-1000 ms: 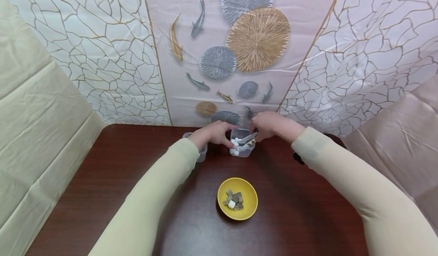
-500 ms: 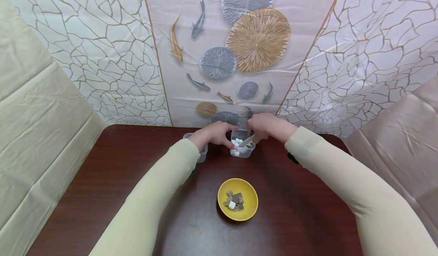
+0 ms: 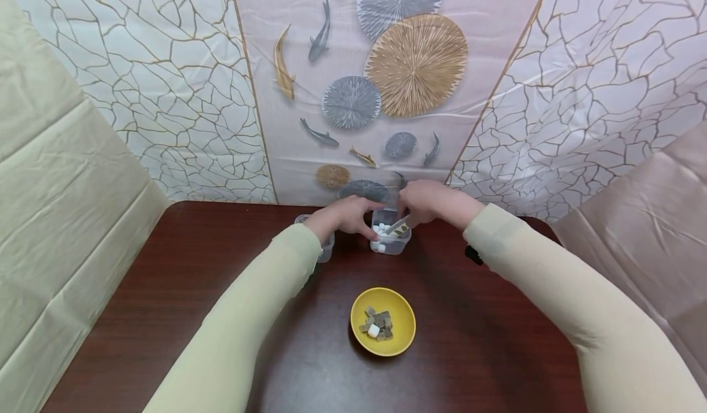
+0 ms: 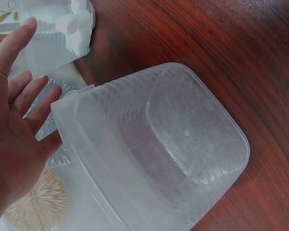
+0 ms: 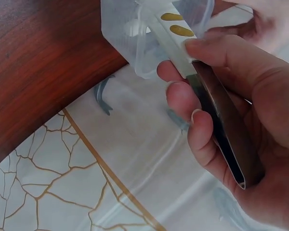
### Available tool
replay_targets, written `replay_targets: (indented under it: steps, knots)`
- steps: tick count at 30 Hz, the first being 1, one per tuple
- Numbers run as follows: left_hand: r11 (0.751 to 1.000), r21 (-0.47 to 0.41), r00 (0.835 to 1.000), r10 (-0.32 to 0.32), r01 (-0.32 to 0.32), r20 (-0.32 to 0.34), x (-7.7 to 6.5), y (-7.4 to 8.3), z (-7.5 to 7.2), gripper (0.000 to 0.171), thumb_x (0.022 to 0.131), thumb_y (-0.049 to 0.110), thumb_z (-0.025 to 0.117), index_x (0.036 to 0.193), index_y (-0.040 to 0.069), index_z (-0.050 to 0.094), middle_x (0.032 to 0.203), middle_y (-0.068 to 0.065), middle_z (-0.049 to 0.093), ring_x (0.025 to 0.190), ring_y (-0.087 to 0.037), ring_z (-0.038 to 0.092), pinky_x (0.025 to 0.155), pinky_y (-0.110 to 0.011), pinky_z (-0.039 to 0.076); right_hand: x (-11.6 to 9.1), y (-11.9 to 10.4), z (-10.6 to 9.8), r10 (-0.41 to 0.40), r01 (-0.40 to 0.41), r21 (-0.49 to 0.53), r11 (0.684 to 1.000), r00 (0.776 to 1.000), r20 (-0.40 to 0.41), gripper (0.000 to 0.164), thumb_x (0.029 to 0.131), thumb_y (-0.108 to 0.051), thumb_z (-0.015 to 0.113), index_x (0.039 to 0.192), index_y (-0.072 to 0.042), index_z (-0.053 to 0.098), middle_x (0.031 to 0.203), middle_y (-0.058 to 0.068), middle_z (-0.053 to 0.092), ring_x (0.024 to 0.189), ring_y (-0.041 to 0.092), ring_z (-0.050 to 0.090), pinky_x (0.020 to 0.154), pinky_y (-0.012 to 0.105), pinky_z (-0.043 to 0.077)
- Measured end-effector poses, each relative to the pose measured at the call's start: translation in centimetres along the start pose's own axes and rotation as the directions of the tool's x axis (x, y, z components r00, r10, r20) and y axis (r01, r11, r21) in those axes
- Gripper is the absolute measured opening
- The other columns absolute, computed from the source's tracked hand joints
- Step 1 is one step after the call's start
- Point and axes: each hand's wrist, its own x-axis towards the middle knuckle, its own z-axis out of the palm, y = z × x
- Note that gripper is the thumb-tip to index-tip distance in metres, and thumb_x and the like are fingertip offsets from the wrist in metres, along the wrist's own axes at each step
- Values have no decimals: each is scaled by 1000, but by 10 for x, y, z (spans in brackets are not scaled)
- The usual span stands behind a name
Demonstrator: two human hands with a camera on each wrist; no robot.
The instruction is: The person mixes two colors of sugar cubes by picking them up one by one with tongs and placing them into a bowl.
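Observation:
In the head view, my right hand (image 3: 422,203) is over the right side of a clear plastic container (image 3: 393,247) at the table's back edge. It pinches a pair of tongs (image 5: 221,125) with metal handles and pale arms bearing yellow ovals; the tips reach down into the container. White cubes (image 3: 381,230) fill part of it. My left hand (image 3: 349,215) is at the container's left side, thumb by the wall. In the left wrist view its fingers are spread and loosely extended, holding nothing.
A second clear container (image 4: 188,130) stands left of the first, partly behind my left forearm. Nearer on the dark wooden table (image 3: 309,364) sits a yellow bowl (image 3: 409,324) with several brown cubes (image 3: 382,320) and one white cube (image 3: 374,331). A patterned cloth (image 3: 309,173) hangs behind.
My right hand has shifted slightly left with the tongs, whose arms now sit closer together and lower among the white cubes. My left hand stays put.

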Motion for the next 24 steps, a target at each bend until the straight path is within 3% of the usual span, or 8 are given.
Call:
replay_targets:
  steps: [4, 9, 15, 19, 24]
  knots:
    - [1000, 4, 1000, 1, -1, -5, 1, -1, 1, 83, 94, 42, 83, 164, 18, 46, 160, -10, 54, 148, -27, 49, 121, -40, 41, -10, 6, 1, -46, 48, 17, 999, 995, -86, 14, 84, -15, 78, 93, -22, 86, 86, -7, 74, 81, 18, 65, 77, 41, 57]
    - [1000, 5, 1000, 3, -3, -5, 2, -3, 2, 83, 94, 42, 83, 164, 18, 45, 162, -9, 53, 150, -28, 46, 122, -41, 39, -29, 12, -3, -115, 127, 50, 991, 973, -201, 13, 79, -11, 77, 84, -22, 82, 73, -10, 68, 70, 17, 58, 67, 41, 51]
    - [1000, -10, 1000, -4, 4, 7, 1, -2, 2, 83, 95, 41, 82, 165, 19, 44, 162, -10, 51, 151, -30, 45, 122, -43, 39, -58, 17, -7, -142, 175, 84, 981, 943, -300, 16, 82, -13, 78, 93, -23, 84, 80, -11, 74, 70, 17, 63, 69, 46, 54]
    - [1000, -19, 1000, -11, 11, 7, 0, -1, 1, 83, 95, 41, 82, 165, 19, 44, 163, -10, 51, 151, -30, 44, 122, -44, 39, -77, 19, -7, -132, 187, 129, 974, 929, -346, 21, 84, -12, 79, 101, -21, 86, 86, -10, 77, 66, 12, 59, 62, 41, 52]
    - [1000, -10, 1000, -11, 11, 3, 1, -1, 2, 83, 95, 42, 82, 165, 20, 44, 163, -9, 51, 152, -30, 43, 123, -44, 38, -97, 14, -4, -155, 238, 169, 957, 905, -396, 25, 83, -10, 79, 104, -21, 87, 76, -14, 72, 61, 6, 49, 58, 34, 46]
